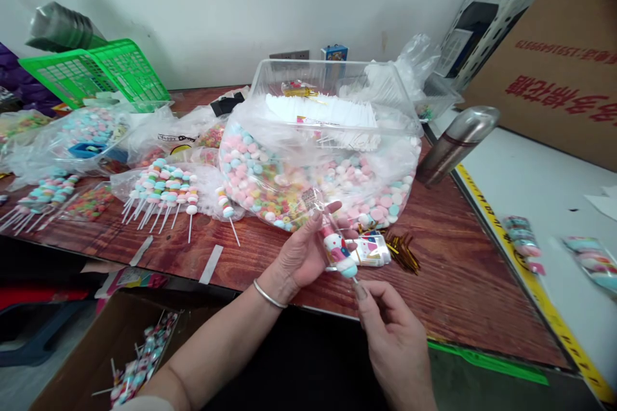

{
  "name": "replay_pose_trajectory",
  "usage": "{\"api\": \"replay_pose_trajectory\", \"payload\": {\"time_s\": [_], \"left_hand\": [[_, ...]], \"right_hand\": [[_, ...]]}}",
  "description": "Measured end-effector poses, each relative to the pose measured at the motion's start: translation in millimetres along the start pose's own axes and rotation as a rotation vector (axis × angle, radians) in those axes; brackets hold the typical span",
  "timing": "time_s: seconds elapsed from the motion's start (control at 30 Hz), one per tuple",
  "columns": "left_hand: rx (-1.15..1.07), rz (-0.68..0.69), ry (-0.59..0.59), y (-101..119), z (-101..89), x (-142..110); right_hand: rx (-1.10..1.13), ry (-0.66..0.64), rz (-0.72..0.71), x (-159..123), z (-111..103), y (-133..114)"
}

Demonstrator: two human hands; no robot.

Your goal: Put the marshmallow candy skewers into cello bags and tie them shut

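A marshmallow skewer (345, 264) in a printed clear wrapper hangs tilted between my hands over the table's front edge. Fingers of my left hand (306, 250) curl round the wrapped upper part. Thumb and forefinger of my right hand (393, 327) pinch the white stick at its lower end. Just behind my left fingers lies a stack of printed wrapper bags (372, 250), and gold twist ties (403, 252) are spread beside it. Unwrapped marshmallow skewers (166, 186) rest in a row to the left, with a single skewer (225, 204) apart from them.
A clear bin (414, 119) with white sticks stands over large bags of marshmallows (243, 151). A steel thermos (457, 144) is at the right, near a yellow measuring tape (511, 257). Below left, a cardboard box (80, 353) holds wrapped skewers. A green basket (130, 74) stands behind.
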State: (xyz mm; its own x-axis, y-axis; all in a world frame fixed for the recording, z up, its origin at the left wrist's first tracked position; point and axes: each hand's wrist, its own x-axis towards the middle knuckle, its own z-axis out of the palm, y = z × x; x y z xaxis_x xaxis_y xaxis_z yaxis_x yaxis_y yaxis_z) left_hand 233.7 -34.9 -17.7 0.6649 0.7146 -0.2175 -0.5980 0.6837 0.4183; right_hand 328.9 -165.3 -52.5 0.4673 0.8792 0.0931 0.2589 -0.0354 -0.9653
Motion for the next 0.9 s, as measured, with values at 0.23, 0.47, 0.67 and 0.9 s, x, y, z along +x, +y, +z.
{"api": "replay_pose_trajectory", "payload": {"time_s": [0.23, 0.47, 0.67, 0.9], "left_hand": [[-0.21, 0.034, 0.008, -6, 3.4, 4], [-0.304, 0.028, 0.21, -17, 8.1, 7], [-0.189, -0.004, 0.167, -35, 15.1, -2], [-0.153, 0.002, 0.161, -21, 10.6, 0]], "right_hand": [[0.359, -0.093, 0.251, -3, 5, 2], [-0.308, 0.188, -0.439, -3, 11, -1], [-0.344, 0.198, -0.387, 7, 17, -2], [-0.377, 0.148, -0.308, 1, 8, 3]]}}
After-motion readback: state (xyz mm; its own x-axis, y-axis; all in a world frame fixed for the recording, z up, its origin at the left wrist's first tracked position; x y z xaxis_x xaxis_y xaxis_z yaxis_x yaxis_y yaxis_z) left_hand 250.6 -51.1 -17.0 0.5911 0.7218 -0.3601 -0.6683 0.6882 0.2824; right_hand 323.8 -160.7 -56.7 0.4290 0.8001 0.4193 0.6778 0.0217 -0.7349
